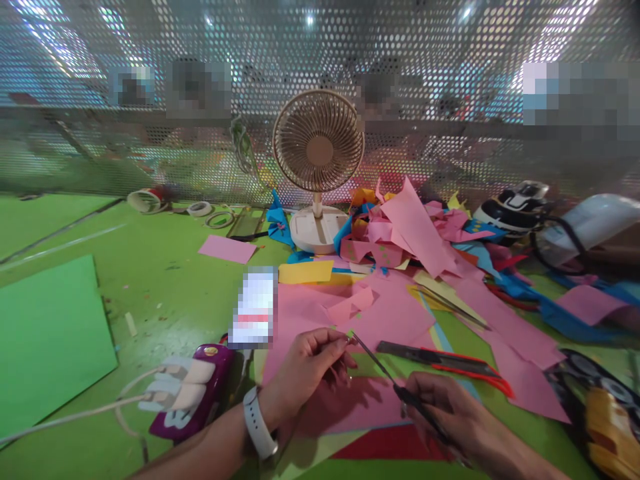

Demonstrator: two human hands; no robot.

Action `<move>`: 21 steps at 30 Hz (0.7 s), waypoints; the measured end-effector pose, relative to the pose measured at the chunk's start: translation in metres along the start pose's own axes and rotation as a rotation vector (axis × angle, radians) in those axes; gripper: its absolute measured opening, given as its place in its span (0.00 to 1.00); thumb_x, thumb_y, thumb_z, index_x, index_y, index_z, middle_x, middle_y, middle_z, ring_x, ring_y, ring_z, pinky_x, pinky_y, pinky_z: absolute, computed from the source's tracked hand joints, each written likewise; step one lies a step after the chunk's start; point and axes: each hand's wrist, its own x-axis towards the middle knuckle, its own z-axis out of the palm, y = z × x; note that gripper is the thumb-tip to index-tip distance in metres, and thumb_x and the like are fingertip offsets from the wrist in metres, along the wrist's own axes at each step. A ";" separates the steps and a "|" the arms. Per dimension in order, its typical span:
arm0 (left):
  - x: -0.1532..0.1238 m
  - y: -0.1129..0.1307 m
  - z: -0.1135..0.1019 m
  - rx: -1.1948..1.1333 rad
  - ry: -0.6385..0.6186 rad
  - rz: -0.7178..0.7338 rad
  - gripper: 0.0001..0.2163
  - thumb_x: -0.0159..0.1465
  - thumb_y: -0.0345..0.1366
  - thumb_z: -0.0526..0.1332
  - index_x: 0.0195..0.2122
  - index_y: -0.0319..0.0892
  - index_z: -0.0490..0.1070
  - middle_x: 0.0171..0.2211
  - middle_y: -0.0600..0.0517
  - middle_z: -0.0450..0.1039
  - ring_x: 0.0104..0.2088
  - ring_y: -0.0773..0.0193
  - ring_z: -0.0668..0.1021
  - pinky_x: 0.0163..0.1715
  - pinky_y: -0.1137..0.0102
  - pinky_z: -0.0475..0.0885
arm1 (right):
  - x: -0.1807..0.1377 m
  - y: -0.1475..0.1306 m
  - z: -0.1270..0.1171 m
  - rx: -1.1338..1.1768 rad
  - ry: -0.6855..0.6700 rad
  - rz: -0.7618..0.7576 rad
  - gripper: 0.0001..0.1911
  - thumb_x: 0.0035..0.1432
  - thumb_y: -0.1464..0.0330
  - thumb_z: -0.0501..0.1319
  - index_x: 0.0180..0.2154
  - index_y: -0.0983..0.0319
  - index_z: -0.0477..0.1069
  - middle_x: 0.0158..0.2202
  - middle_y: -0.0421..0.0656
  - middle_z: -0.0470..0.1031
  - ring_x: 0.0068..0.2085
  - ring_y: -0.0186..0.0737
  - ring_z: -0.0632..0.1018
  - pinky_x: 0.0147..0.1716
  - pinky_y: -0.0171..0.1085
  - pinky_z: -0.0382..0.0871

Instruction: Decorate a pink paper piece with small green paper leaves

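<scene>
While left hand (305, 367) pinches green scrap (351, 333) over pink sheet (395, 313), right hand (450, 413) clamps thin dark tool (380, 365), tip at scrap. I judge cutting well along: scrap pile (415, 227) beside fan (318, 150), whole sheets left. I count one fan, one tool, one green sheet (50, 340).

Fan (318, 150) upper centre before mesh wall (100, 153), paper heap (415, 230) right of it, single sheet (50, 333) at left edge, plug block (193, 393) lower left, left hand (307, 370) and right hand (450, 413) bottom centre, thin tool (380, 367) between them, cutter (440, 360) just behind.
</scene>
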 end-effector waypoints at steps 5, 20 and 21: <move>0.001 -0.004 0.000 -0.009 0.001 -0.031 0.13 0.56 0.43 0.60 0.34 0.36 0.70 0.24 0.51 0.73 0.19 0.72 0.71 0.20 0.76 0.64 | 0.000 -0.002 0.002 -0.017 0.007 0.019 0.23 0.45 0.49 0.61 0.24 0.63 0.62 0.17 0.33 0.60 0.16 0.24 0.57 0.13 0.27 0.48; 0.000 -0.004 -0.001 0.029 -0.015 -0.007 0.13 0.58 0.43 0.58 0.33 0.36 0.71 0.23 0.50 0.72 0.18 0.73 0.70 0.20 0.76 0.64 | 0.001 -0.002 0.005 0.017 0.037 0.024 0.22 0.42 0.51 0.63 0.24 0.63 0.62 0.19 0.34 0.59 0.19 0.25 0.59 0.17 0.27 0.52; 0.000 -0.004 0.000 0.031 -0.016 -0.009 0.13 0.58 0.43 0.58 0.33 0.36 0.71 0.23 0.50 0.72 0.18 0.73 0.70 0.20 0.76 0.65 | 0.001 -0.002 0.005 0.013 0.042 0.022 0.22 0.42 0.51 0.64 0.24 0.63 0.62 0.19 0.34 0.59 0.20 0.25 0.59 0.18 0.27 0.53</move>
